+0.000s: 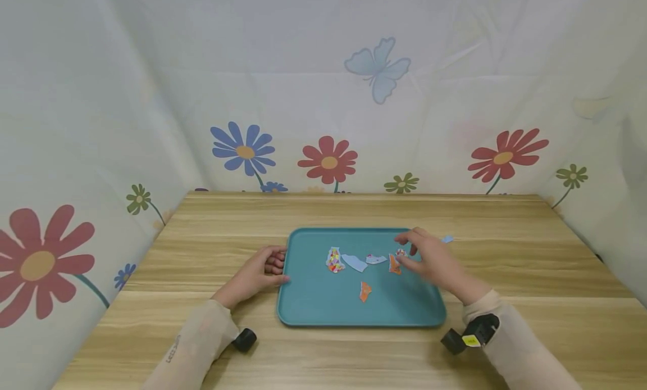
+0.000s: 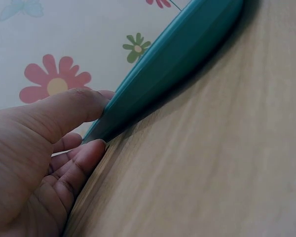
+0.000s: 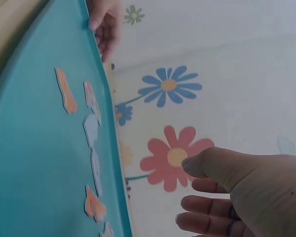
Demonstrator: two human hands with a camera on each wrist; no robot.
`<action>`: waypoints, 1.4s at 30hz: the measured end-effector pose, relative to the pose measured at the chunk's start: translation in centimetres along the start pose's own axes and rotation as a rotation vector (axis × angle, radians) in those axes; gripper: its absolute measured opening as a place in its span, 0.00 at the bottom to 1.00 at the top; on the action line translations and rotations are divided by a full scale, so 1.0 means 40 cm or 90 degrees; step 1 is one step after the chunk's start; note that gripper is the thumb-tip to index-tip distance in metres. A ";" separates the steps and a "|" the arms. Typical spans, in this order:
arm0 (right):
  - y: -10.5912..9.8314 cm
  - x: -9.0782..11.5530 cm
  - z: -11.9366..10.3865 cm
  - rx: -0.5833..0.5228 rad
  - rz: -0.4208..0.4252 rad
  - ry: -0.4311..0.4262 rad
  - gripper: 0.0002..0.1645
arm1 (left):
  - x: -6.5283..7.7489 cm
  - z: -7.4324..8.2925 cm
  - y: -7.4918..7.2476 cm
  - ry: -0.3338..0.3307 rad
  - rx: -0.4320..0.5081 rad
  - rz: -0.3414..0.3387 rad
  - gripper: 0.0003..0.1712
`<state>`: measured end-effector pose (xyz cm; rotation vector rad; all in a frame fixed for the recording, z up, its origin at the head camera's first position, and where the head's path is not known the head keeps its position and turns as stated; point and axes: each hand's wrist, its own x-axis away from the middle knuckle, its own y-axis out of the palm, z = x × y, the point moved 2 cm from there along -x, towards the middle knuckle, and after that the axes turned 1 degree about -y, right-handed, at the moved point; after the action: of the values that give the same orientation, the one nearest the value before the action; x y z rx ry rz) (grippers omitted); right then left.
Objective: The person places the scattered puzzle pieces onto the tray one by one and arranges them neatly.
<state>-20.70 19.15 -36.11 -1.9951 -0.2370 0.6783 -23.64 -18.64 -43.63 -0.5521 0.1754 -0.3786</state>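
Note:
A teal tray (image 1: 323, 305) lies on the table with several small, flat, paper-like pieces on it. My left hand (image 1: 256, 273) grips the tray's left edge; in the left wrist view the thumb (image 2: 84, 106) is on the rim and the fingers curl beneath it. Above the tray's right part hovers my right hand (image 1: 432, 258), its fingers loosely bent around nothing. Nearest to it is an orange piece (image 1: 395, 264), with a speckled piece partly behind the fingers. Leftward are a white piece (image 1: 376, 259), a pale blue piece (image 1: 355, 262) and a multicoloured piece (image 1: 335, 261). Another orange piece (image 1: 365, 291) lies nearer the front.
A small light-blue piece (image 1: 447, 239) lies on the wooden table (image 1: 242, 221) to the right of the tray. Behind the table hangs a white cloth (image 1: 303, 86) printed with flowers and a butterfly. Each wrist wears a black camera.

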 end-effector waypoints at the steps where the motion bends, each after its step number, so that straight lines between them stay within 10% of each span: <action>1: -0.006 0.001 0.008 0.004 0.008 0.006 0.18 | 0.000 0.000 0.000 0.000 0.000 0.000 0.40; 42: -0.028 0.057 0.216 -0.029 -0.110 0.143 0.20 | 0.005 0.010 -0.001 0.000 0.007 -0.005 0.41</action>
<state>-23.46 27.17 -39.14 -2.0472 -0.2874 0.3385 -23.37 -18.57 -43.28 -0.5425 0.1716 -0.3871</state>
